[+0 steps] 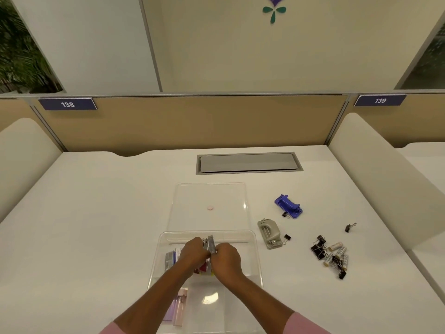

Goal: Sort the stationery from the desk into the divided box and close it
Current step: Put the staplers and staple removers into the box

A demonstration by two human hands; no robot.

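Observation:
A clear divided box [255,256] lies on the white desk with its clear lid [228,196] open flat behind it. Over the box, my left hand [193,253] and my right hand [227,260] are closed together around a small bundle of grey and silver stationery [210,243] that sticks up between them. Red and yellow pieces [204,270] show under the hands. A grey pack [169,260] lies in the left part of the box, and pink and purple clear pieces [178,307] lie in the near compartment.
To the right of the box lie a grey hole punch [268,233], a blue hole punch [287,206], single black binder clips [349,227], and a pile of binder clips with white rolls [331,255]. A grey cable hatch [249,162] sits at the back. Padded dividers flank the desk.

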